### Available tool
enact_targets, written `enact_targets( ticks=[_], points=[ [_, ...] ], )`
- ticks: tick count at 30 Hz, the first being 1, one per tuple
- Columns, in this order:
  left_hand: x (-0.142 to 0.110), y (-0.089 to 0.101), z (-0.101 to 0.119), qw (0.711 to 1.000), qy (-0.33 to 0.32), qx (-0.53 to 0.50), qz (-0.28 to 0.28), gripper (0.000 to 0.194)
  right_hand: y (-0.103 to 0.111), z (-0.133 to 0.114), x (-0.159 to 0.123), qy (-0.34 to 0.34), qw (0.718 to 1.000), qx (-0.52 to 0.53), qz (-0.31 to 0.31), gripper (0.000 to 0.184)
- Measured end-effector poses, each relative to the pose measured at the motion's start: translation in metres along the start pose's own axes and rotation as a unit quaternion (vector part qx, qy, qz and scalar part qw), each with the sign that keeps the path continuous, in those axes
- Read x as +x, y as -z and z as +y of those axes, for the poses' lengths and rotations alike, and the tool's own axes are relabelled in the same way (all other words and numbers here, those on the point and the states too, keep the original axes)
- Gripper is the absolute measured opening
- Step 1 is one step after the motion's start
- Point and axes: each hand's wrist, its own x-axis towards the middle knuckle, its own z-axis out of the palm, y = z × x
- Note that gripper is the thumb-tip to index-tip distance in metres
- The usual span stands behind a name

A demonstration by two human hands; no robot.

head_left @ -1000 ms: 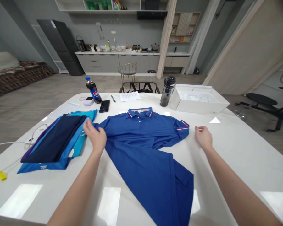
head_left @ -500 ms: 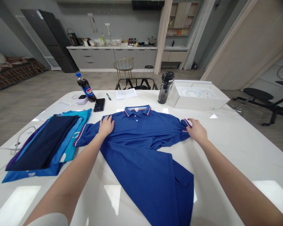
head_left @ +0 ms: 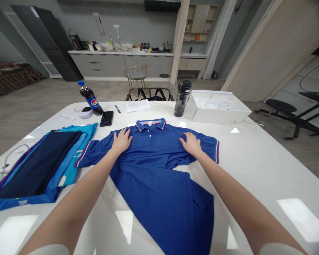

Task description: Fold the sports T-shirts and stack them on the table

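Over the head camera I see the blue polo shirt (head_left: 151,177) lying on the white table (head_left: 255,159), its left-hand cuff just beside the folded clothes (head_left: 39,163). I have the left hand (head_left: 121,141) and right hand (head_left: 191,143) resting on its upper front, fingers apart.

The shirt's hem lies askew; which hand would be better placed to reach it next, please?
Probably the right hand: it rests open on the shirt, nearer the hem, while the left hand rests by the opposite shoulder.
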Motion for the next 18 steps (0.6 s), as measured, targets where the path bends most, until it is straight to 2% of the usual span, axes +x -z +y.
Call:
enact_targets(
  ticks=[2, 4, 8, 10, 15, 18],
  points=[
    [0.016, 0.0, 0.005, 1.0, 0.013, -0.016, 0.001, 0.059, -0.007, -0.005, 0.021, -0.07, 0.996, -0.042, 0.027, 0.052],
    [0.032, -0.001, 0.008, 0.999, 0.041, -0.025, 0.013, 0.059, -0.01, 0.001, 0.039, -0.102, 0.992, -0.065, 0.041, 0.047],
    [0.058, -0.007, 0.013, 0.996, 0.077, -0.022, 0.043, 0.041, -0.011, 0.021, 0.06, -0.075, 0.994, -0.075, 0.038, 0.037],
    [0.07, -0.013, 0.021, 0.995, 0.074, -0.027, 0.055, 0.035, -0.011, 0.032, 0.069, -0.087, 0.992, -0.078, 0.049, 0.036],
    [0.11, -0.026, 0.05, 0.996, 0.043, -0.052, 0.064, 0.03, -0.013, 0.061, 0.1, -0.113, 0.988, -0.076, 0.067, 0.039],
    [0.129, -0.03, 0.057, 0.993, 0.04, -0.081, 0.077, 0.031, -0.015, 0.07, 0.116, -0.108, 0.99, -0.061, 0.069, 0.041]
  ],
)
